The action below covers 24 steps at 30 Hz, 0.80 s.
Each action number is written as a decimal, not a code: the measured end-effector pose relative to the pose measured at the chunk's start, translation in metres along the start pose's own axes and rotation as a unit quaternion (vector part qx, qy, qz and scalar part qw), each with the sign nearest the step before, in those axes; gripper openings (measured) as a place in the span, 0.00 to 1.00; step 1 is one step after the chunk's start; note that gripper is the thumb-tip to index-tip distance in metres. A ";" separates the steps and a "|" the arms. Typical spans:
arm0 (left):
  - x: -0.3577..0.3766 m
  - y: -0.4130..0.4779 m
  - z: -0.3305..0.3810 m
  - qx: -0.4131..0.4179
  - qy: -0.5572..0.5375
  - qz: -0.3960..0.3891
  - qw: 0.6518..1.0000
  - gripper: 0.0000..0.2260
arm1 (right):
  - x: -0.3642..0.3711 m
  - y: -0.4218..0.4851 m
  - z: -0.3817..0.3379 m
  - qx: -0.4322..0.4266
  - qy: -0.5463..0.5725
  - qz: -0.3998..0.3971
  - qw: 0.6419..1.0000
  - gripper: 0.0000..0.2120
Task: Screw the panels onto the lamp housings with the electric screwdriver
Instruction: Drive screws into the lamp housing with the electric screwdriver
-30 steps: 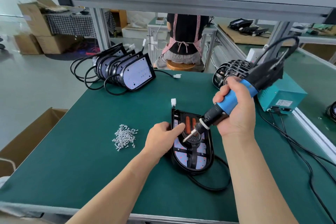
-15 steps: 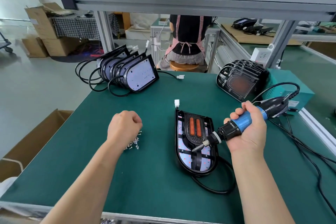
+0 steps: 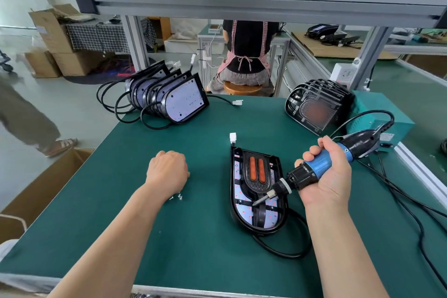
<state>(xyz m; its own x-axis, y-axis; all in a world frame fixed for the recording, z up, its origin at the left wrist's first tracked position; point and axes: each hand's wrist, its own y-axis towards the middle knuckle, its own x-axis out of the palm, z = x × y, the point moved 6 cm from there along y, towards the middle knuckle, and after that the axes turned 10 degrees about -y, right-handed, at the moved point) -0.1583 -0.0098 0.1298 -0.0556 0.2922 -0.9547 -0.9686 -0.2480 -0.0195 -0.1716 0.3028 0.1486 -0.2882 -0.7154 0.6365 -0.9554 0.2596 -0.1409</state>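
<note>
Bare green tabletop (image 3: 205, 249) lies open between the left hand (image 3: 167, 172) and the lamp housing (image 3: 260, 221), whose right side is barred by the right hand (image 3: 326, 179) gripping the screwdriver (image 3: 319, 168), while a row of lamps (image 3: 174, 97) crowds the far left, stacked grilles (image 3: 316, 106) the far right, and cables (image 3: 420, 234) trail along the right edge.

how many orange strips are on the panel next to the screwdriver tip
2. They lie side by side in the upper part of the black panel: the left orange strip and the right orange strip. The electric screwdriver points below them and covers neither.
</note>
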 end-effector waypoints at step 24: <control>0.004 0.006 0.025 0.026 -0.058 -0.069 0.996 0.07 | -0.002 -0.002 0.005 0.017 -0.002 0.009 1.000 0.07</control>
<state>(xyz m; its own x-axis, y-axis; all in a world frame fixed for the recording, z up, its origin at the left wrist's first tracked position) -0.1709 0.0132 0.1330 0.0549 0.4256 -0.9033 -0.9799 -0.1507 -0.1305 -0.1699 0.3003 0.1439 -0.3062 -0.7127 0.6311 -0.9515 0.2510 -0.1781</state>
